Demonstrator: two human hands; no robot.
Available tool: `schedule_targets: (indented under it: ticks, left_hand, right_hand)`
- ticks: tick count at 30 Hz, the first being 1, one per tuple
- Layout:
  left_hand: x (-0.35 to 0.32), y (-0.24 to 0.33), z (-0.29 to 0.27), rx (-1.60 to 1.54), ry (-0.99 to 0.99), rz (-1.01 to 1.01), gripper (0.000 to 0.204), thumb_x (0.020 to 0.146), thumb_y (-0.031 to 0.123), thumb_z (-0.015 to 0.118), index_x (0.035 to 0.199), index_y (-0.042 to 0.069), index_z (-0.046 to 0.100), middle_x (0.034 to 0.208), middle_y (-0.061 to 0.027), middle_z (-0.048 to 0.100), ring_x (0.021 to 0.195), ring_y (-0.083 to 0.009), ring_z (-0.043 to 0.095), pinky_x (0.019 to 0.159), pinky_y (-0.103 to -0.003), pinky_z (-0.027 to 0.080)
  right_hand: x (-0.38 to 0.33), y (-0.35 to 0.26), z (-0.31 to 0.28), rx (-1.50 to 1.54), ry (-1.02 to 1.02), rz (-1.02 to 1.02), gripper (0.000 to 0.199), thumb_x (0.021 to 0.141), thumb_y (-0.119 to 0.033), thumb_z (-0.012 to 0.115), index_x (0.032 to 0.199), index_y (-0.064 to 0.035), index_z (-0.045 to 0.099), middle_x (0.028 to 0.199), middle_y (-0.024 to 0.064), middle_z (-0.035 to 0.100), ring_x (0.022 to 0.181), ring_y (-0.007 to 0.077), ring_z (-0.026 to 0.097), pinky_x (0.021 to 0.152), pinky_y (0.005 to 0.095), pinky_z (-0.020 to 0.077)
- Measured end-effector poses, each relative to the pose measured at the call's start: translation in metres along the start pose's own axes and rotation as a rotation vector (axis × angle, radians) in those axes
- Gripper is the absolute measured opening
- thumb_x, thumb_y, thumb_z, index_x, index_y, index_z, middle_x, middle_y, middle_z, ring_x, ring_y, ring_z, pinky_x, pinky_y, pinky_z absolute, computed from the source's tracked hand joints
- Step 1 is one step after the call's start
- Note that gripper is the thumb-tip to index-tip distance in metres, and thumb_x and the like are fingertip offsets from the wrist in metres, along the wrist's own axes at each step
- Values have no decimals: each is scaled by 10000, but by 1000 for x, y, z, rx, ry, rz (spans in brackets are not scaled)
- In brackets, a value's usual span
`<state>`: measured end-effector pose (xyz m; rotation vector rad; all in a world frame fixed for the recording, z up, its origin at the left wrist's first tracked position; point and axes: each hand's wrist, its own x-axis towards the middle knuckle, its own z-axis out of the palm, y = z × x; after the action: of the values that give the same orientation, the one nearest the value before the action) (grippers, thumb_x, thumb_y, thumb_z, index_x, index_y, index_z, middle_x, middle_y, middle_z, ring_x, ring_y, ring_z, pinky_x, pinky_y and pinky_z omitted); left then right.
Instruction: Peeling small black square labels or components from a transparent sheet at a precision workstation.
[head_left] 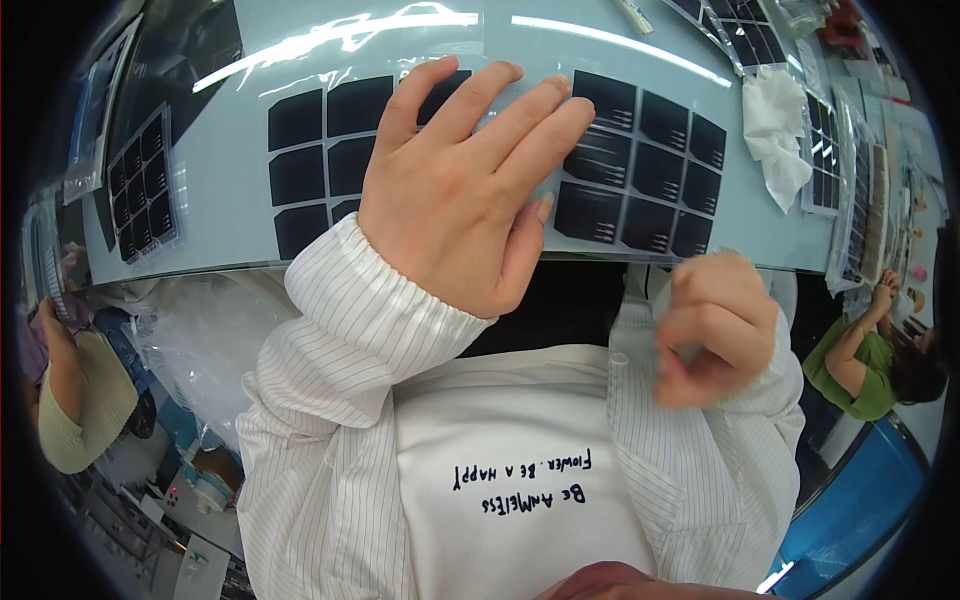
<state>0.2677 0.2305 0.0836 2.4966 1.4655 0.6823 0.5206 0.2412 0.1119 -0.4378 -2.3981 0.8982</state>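
Observation:
My left hand [470,180] lies spread over the tabletop with its palm down and fingers apart. It partly covers a clear sheet of black rectangular pieces [297,177] set in rows. Its fingertips reach toward a second such sheet [628,165], whose pieces show small pale pointed marks at their edges. In front of the table edge, my right hand [722,325] is held up with its fingers curled in toward the thumb. That hand is slightly blurred, and anything inside its grip is hidden.
More black-piece sheets lie at the table's left [143,185] and far right [822,150]. A crumpled white tissue [775,135] rests beside the right one. Clear plastic bags [215,345] hang below the table at left. Other people sit at both sides, one in a green top [850,370].

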Motion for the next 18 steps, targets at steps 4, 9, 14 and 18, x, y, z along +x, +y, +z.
schedule_targets:
  ticks: [4,9,14,18]
  left_hand:
    - [-4,0,0,-19,-9,0,638,736,89,591,1372,84,539,1401,-94,584,1330,-320,494,1160,-463,224]
    - [-1,-5,-4,-10,12,44,581,814,103,553,1392,46,526,1394,-117,590,1334,-337,492,1146,-449,270]
    - [3,-13,2,17,49,46,551,822,116,603,1368,55,560,1375,-103,607,1316,-359,493,1110,-440,331]
    - [5,-14,0,13,44,31,563,816,100,617,1374,68,556,1371,-95,611,1316,-360,488,1106,-439,336]
  right_hand:
    - [-30,2,-9,303,244,163,328,629,-226,771,759,-25,547,721,69,508,572,177,484,505,276,378]
    - [-33,3,-14,228,449,362,317,795,-149,778,766,-73,472,832,93,545,674,116,481,593,219,377]
    - [-14,-2,-7,340,596,539,230,852,64,638,767,-64,467,888,131,592,677,108,541,629,222,444]
    - [-8,5,-24,161,362,538,94,908,99,509,917,10,539,973,129,599,682,104,521,616,224,447]
